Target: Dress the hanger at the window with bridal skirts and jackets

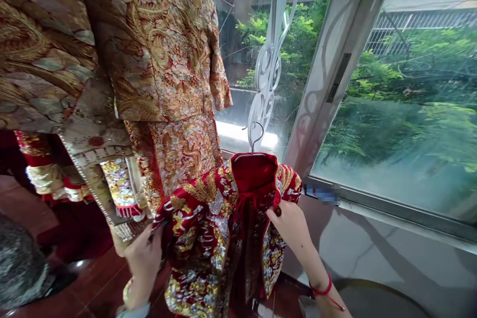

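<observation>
- On a thin silver metal hanger (pixel 254 146): our red fabric jacket (pixel 212 238) with gold-silver embroidery, front parted.
- Left hand (pixel 144 258) grasps its sleeve; right hand (pixel 289 223) pinches the front edge.
- We judge: spreading the front; next move calls for even, gentle tension.

Down low, a dark red tile floor (pixel 99 280), smooth and a bit shiny. Has thin, straight lines between the tiles. By the window (pixel 402 129), a long, pale ledge (pixel 395 223). Holds a flat thing (pixel 316 193) with a dark edge and some blue, partly blurred out, at the end near the red jacket (pixel 219 203). Inside the jacket's neck, a thin metal hanger (pixel 253 148). Carries the jacket and curls up above it.
</observation>
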A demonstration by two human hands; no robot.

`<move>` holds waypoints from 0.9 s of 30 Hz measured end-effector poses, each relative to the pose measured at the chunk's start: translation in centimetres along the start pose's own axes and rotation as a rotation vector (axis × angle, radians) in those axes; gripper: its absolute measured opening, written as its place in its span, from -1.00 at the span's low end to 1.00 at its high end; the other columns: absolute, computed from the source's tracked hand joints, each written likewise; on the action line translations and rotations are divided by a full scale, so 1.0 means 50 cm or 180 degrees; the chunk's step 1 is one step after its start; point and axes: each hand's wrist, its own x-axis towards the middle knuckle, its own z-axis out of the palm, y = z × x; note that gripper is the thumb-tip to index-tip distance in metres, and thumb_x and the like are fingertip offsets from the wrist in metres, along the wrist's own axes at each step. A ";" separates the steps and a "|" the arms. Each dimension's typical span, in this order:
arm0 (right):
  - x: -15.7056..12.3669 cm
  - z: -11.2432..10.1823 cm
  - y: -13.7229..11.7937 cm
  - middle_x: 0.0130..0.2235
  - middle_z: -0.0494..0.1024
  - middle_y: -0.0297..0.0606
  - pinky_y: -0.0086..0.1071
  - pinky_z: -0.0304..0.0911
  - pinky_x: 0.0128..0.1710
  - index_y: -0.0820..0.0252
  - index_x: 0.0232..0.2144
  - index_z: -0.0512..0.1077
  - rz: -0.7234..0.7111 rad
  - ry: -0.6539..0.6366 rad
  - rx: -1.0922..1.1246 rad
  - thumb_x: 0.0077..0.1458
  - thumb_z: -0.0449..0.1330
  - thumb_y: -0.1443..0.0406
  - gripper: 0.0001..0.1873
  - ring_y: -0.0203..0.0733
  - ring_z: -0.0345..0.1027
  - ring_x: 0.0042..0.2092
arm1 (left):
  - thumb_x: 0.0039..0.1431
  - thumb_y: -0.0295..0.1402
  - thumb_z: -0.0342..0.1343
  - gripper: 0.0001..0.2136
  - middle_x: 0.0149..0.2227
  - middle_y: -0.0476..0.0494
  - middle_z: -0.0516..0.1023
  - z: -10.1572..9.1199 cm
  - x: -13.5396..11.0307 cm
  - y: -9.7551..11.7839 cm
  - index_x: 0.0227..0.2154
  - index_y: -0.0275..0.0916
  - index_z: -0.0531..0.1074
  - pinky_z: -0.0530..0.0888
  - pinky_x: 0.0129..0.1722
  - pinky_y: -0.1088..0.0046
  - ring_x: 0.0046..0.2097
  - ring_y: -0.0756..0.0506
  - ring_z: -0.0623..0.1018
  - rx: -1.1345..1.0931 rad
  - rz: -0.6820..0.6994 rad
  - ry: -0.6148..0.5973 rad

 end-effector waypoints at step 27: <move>-0.193 0.221 0.116 -0.42 0.59 0.01 -0.25 0.29 -0.41 0.21 -0.48 0.46 0.0995 -0.0598 -0.0658 0.08 0.21 0.08 -0.69 0.13 0.55 -0.35 | 0.28 -0.25 -0.13 -0.63 -0.34 -0.27 0.66 0.124 -0.172 0.120 0.02 -0.29 0.38 0.40 -0.38 0.35 -0.30 -0.27 0.65 0.1372 0.0226 -0.2475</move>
